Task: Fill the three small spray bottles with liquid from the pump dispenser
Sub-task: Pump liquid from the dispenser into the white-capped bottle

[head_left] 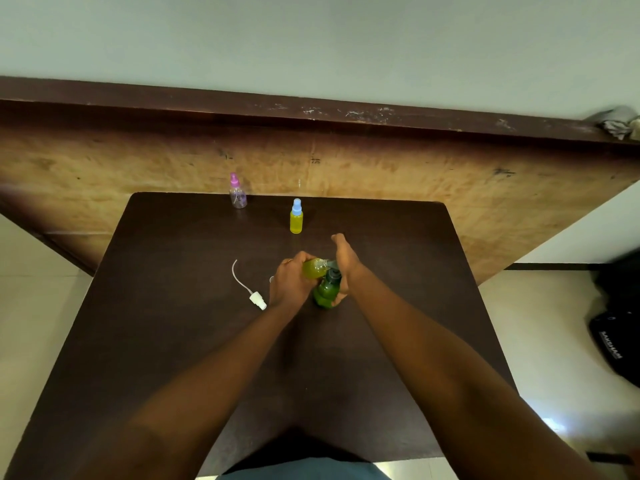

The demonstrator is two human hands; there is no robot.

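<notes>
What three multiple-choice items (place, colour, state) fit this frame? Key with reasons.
1. Where is the loose white spray cap?
A. on the table, left of the left hand
B. in a box
C. on a chair

2. What colour is the liquid in the blue-capped bottle?
A. red
B. yellow
C. black

3. What is the left hand doing?
A. lying flat
B. waving
C. holding a small bottle at the spout of the pump dispenser

Key:
1 A, the cap and its tube lie on the dark tabletop beside that hand.
2 B, the bottle's body shows yellow.
3 C, the fingers curl round the tilted bottle.
</notes>
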